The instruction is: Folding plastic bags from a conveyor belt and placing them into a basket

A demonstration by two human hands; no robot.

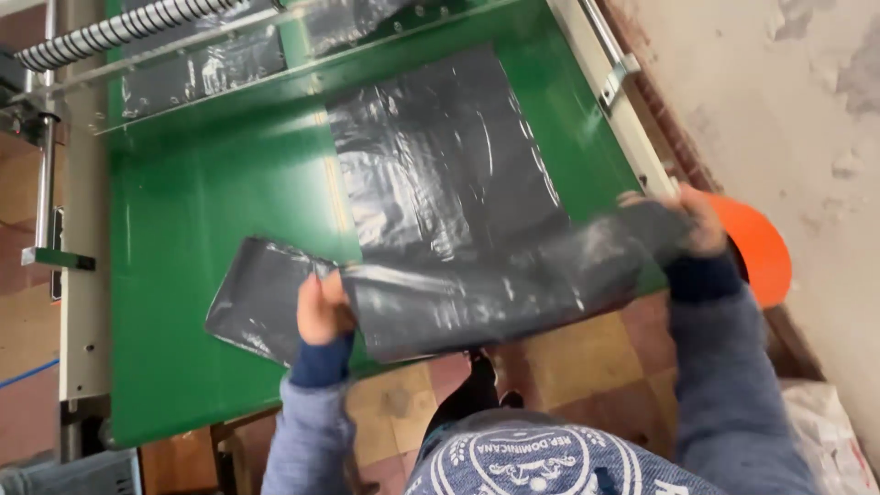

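Observation:
My left hand (321, 310) grips a long stack of dark grey plastic bags (495, 293) near its left end, thumb on top. My right hand (698, 220) holds the stack's right end, lifted past the right edge of the green machine table (202, 202). The stack hangs across the table's near edge, and its left tip rests on the green surface. Behind it another dark plastic bag (440, 147) lies flat on the table, touching the held stack. Both arms wear blue-grey sleeves with dark cuffs.
A striped roller (110, 32) and a metal bar with more dark film (202, 69) cross the table's far end. A white side rail (623, 101) runs along the right, an orange round object (759, 249) beside it. Below are a tiled floor (568, 357), a cap (532, 458) and a white sack (825, 431).

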